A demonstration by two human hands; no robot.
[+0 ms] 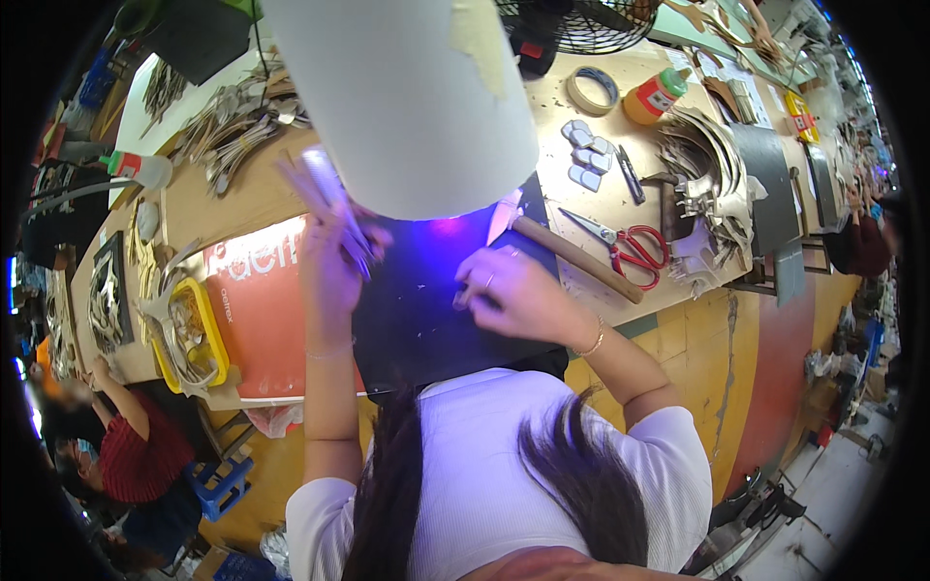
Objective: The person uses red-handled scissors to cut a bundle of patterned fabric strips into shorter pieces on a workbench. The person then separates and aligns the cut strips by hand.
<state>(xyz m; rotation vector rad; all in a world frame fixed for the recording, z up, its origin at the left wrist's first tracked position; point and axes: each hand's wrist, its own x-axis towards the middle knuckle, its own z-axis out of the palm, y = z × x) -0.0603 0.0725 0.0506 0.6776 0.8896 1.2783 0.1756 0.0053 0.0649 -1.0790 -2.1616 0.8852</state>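
Note:
My left hand (331, 254) is closed around a bundle of thin, pale strips (325, 184), held upright beside the lamp shade. Over the black work mat (417, 334), my right hand (518, 292) has its fingers curled together in a pinch. Whatever lies between those fingertips is too small to make out. Just beyond the right hand lies a hammer (576, 257) with a wooden handle, its head at the mat's edge. Red-handled scissors (635, 254) rest to the right of the hammer.
A large white lamp shade (407, 107) hangs over the mat, lit bluish beneath. Rightward are a tape roll (593, 90), a glue bottle (656, 95) and several pale leather pieces (712, 184). Leftward, a red sheet (262, 334) adjoins a yellow tray (221, 339). A co-worker (136, 445) sits far left.

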